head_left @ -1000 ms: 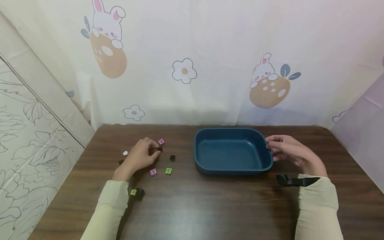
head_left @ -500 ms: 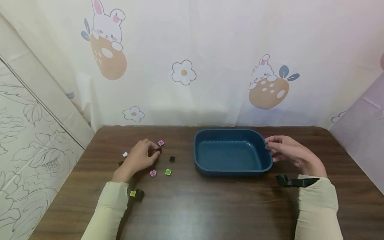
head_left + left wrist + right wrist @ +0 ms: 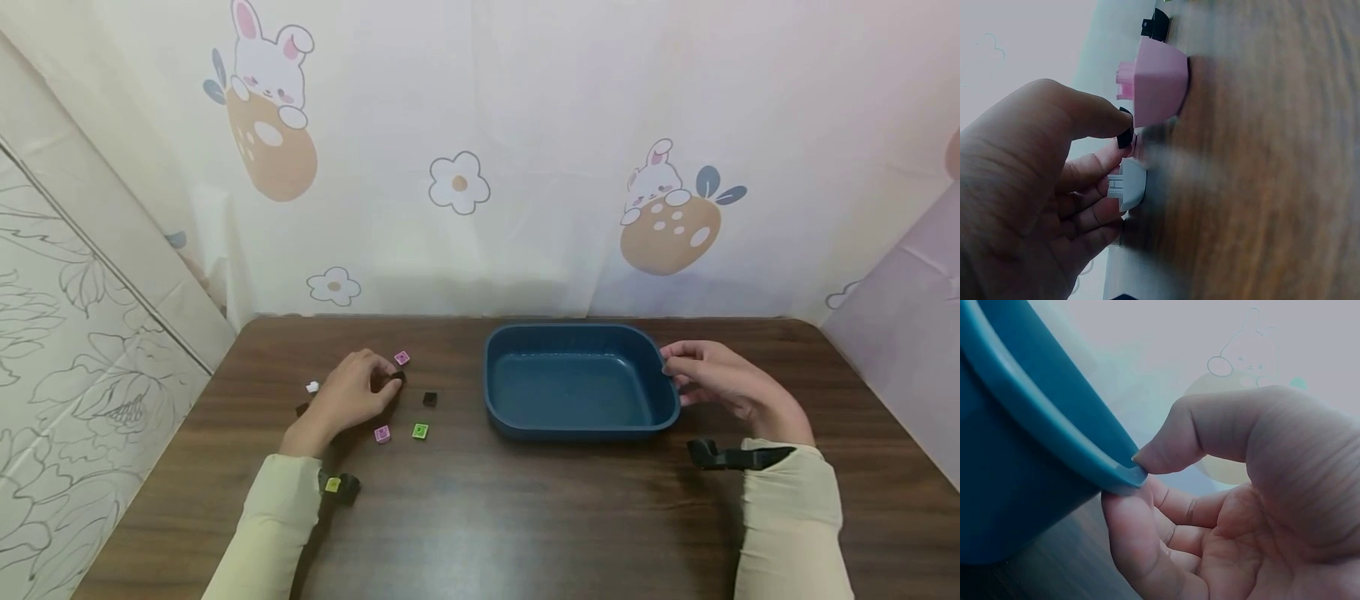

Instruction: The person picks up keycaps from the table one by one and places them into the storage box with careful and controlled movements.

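Observation:
My left hand [image 3: 347, 396] is at the left of the table, thumb and index finger pinching a small black keycap [image 3: 1125, 129]. A white keycap [image 3: 1133, 184] lies below that pinch in the left wrist view, overlapping the other fingers. Nearer the camera sits a pink keycap [image 3: 1160, 81], hollow side and stem facing up. At the right, my right hand [image 3: 723, 379] grips the end of a blue rectangular basin [image 3: 585, 433]. In the right wrist view its thumb is on top of the rim [image 3: 1110, 475], with the index finger underneath.
Around the left hand lie another black keycap [image 3: 430, 399], a green keycap [image 3: 420, 432], a magenta keycap [image 3: 402, 357] and a small white keycap [image 3: 312, 387]. A dark piece [image 3: 302, 409] is partly hidden by the hand. A printed curtain [image 3: 525, 242] hangs behind the wooden table [image 3: 510, 517].

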